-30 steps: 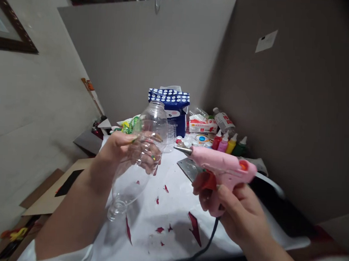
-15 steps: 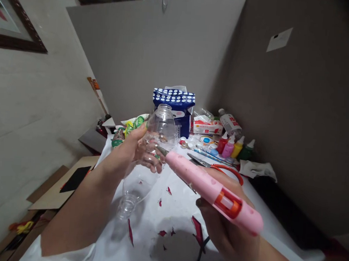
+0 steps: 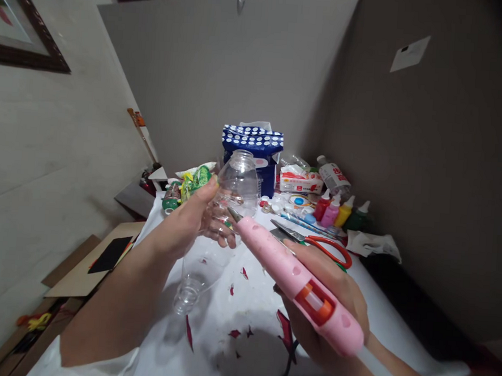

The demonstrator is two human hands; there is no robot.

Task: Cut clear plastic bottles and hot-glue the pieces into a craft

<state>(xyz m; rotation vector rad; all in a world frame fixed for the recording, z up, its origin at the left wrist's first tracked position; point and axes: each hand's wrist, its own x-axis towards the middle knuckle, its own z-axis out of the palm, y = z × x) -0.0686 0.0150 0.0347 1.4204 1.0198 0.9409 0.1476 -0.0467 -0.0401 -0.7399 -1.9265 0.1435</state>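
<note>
My left hand (image 3: pixel 202 213) is wrapped round a clear plastic piece (image 3: pixel 238 179) that has a bottle neck at each end, one at the upper right and one at the lower left. It looks like two bottle tops joined. In my right hand (image 3: pixel 334 289) is a pink hot glue gun (image 3: pixel 272 257), with a glue stick (image 3: pixel 384 372) coming out of its back end. The gun's metal nozzle points at the middle of the clear plastic, close by my left fingers. Whether the nozzle touches the plastic I cannot tell.
Red scraps (image 3: pixel 285 329) lie on the white tabletop (image 3: pixel 216 345). Scissors with orange handles (image 3: pixel 324 246) rest beyond my right hand. Farther back stand paint bottles (image 3: pixel 330 212), a blue dotted package (image 3: pixel 254 137), a tissue pack (image 3: pixel 300 181) and a labelled plastic bottle (image 3: pixel 332 173). Cardboard (image 3: pixel 75 274) is at the left.
The glue gun has tilted and turned a little in my right hand, and its glue stick now shows behind it. The clear plastic stays in my left hand. The view has shifted slightly.
</note>
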